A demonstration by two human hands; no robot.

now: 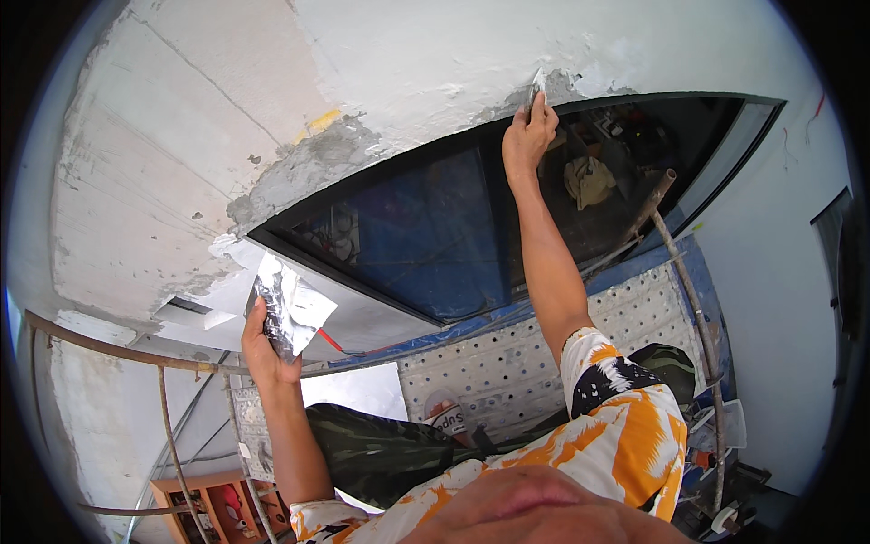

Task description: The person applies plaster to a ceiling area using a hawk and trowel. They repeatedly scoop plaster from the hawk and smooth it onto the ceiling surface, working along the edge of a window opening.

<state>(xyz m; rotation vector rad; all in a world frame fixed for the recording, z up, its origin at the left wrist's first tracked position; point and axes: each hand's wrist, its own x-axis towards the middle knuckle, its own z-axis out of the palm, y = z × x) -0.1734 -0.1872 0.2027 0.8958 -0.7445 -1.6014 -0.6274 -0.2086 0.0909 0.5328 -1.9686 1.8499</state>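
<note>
My left hand (265, 349) grips a flat metal plate (299, 306) with a shiny, smeared face, held low at the left, below a window corner. My right hand (526, 140) is raised and closed on a small putty knife (536, 83), its blade at rough grey patched plaster (562, 88) just above the dark-framed window (417, 227). The white wall (417, 54) above carries more bare grey patches, cracks and a yellow smudge.
I am on perforated scaffold planks (480, 363) with rusty tubes (687, 272) at the right and rails (136, 354) at the left. A white sheet (362, 385) lies by my legs. An orange shelf unit (227, 508) shows below left; assorted items show below right.
</note>
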